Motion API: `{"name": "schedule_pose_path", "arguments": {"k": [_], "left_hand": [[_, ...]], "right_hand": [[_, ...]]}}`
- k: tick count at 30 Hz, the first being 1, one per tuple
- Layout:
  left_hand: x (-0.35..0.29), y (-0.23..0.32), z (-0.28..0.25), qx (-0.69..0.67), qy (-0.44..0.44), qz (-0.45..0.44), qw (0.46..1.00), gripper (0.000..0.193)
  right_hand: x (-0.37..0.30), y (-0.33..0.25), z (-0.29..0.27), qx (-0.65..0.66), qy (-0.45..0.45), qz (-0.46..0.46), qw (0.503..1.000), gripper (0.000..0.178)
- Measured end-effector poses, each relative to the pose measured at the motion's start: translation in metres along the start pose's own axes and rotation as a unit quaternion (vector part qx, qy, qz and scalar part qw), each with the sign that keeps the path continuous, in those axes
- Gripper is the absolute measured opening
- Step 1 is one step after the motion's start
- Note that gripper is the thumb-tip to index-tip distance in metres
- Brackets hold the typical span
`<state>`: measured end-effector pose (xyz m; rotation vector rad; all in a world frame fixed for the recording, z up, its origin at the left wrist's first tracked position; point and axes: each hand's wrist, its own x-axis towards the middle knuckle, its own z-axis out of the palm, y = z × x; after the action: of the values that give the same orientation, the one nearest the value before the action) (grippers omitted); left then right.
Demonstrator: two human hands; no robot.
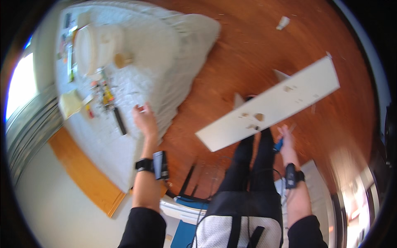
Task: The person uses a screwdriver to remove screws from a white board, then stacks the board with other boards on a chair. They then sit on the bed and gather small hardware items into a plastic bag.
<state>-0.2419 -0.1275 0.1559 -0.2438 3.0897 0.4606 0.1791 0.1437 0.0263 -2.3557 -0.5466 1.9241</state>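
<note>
My left hand point(145, 120) reaches over the edge of the pale sheet-covered surface point(159, 70), its fingers loosely bent and apart, with nothing visible in them. Near it lies a tool with a long black handle point(120, 121). Beyond that is a cluster of small tools, some yellow and black point(108, 95). At the right, my right hand point(286, 139) is closed round a blue-handled screwdriver point(278, 145), its thin shaft blurred. In front of my legs, a long white board point(235, 129) slants across, with small brown pieces point(259, 117) on top and white uprights partly hidden beneath.
A white tub point(86, 49) and a brown roll point(122, 60) stand on the sheet, near a pale yellow cloth point(71, 103). A white scrap point(283, 22) lies on the reddish wooden floor point(248, 49). An orange wooden panel point(87, 171) borders the sheet at the left.
</note>
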Motion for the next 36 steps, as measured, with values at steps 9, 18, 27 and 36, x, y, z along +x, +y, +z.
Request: {"name": "schedule_pose_path", "arguments": {"k": [9,18,27,36], "left_hand": [[-0.222,-0.014,0.130,-0.038,-0.556,0.062,0.828,0.044],[-0.267,-0.036,0.152,0.085,-0.543,0.043,0.834,0.044],[-0.285,-0.039,0.160,-0.006,-0.494,-0.172,0.853,0.031],[-0.341,0.064,0.178,0.094,-0.430,-0.136,0.887,0.028]], "right_hand": [[0.032,-0.066,0.017,0.090,0.017,-0.060,0.994,0.032],[0.068,-0.108,0.018,-0.010,0.045,-0.043,0.998,0.034],[0.079,-0.110,0.017,0.018,0.056,0.060,0.996,0.027],[0.074,-0.171,-0.008,-0.118,-0.085,0.133,0.980,0.037]]}}
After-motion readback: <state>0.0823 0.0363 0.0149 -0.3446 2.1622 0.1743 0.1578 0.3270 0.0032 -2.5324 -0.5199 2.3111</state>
